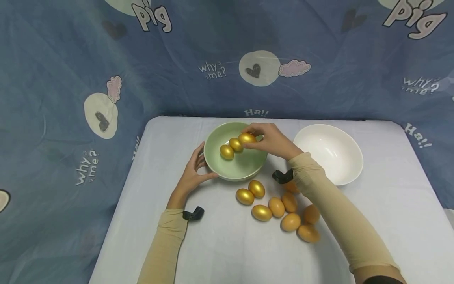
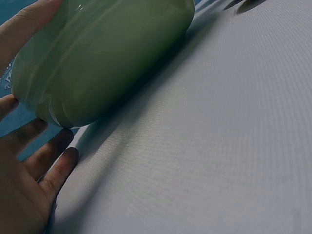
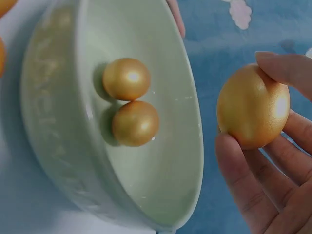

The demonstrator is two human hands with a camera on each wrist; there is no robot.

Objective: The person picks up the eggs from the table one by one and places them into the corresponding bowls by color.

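Note:
My right hand [image 1: 271,140] pinches a golden egg [image 3: 253,107] between thumb and fingers, over the right side of the green bowl [image 1: 244,167]. Two more golden eggs [image 3: 130,100] lie against each other inside that bowl. At the bowl's left side, my left hand [image 1: 193,171] has its fingers spread and rests them on the outer wall. The left wrist view shows its fingertips [image 2: 63,163] by the bowl's lower edge. On the table in front of the bowl are three other golden eggs [image 1: 257,189], with several brown eggs [image 1: 291,222] beside them to the right.
A white bowl [image 1: 342,150] stands at the back right, partly behind the right forearm. One brown egg [image 1: 292,187] is partly hidden by the right wrist. White cloth covers the table [image 1: 213,244]; a blue patterned curtain [image 1: 184,47] hangs behind it.

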